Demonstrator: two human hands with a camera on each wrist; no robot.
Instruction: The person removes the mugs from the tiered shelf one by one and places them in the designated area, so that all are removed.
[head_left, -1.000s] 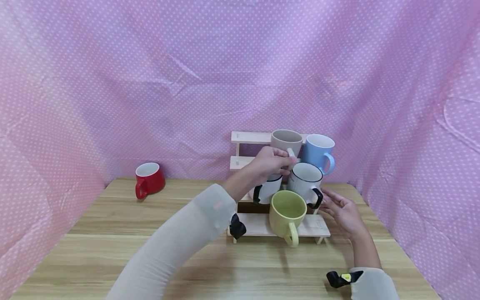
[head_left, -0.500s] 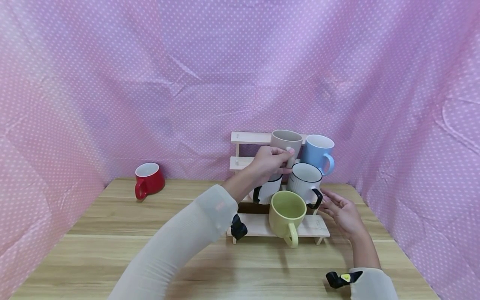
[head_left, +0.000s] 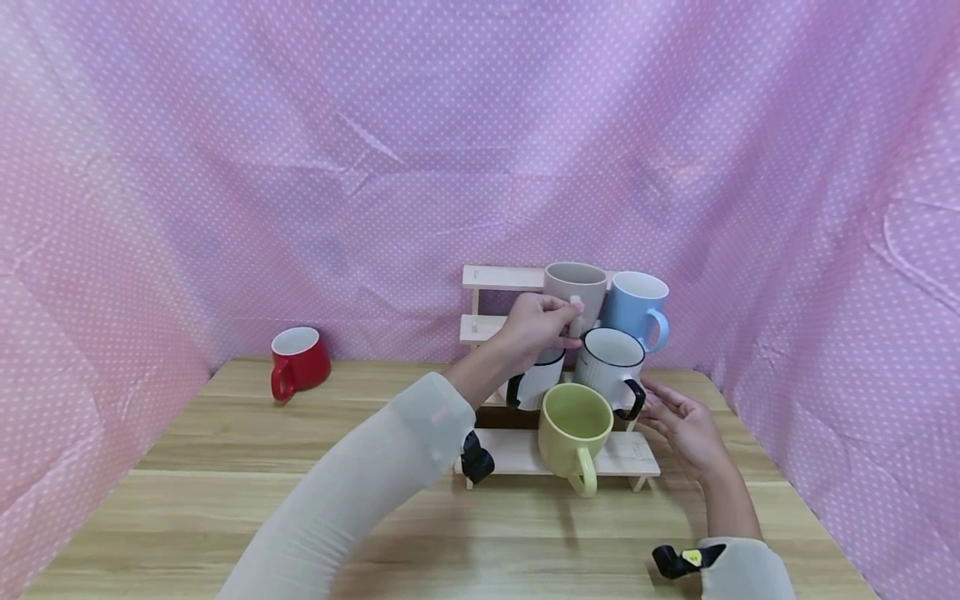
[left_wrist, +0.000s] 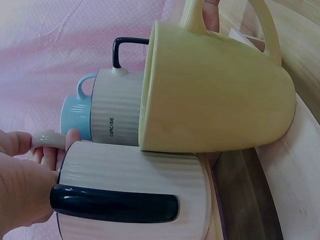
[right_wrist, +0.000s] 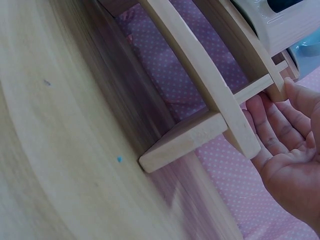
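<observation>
Your left hand [head_left: 534,327] pinched the grey mug [head_left: 592,300] by its handle near the rack's [head_left: 498,450] top; your right hand [head_left: 688,427] gripped the rack's end. Dipping low could have clipped the crowded white mugs [head_left: 606,371].

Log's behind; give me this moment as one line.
left hand: pinches handle of taupe mug | right hand: grips wooden rack | red mug: on tabletop

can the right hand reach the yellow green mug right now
Probably yes: nothing seems to stand between the right hand and the yellow-green mug on the lowest shelf, and the mug's handle juts out in front. That hand would likely have to let go of the wooden rack first.
</observation>
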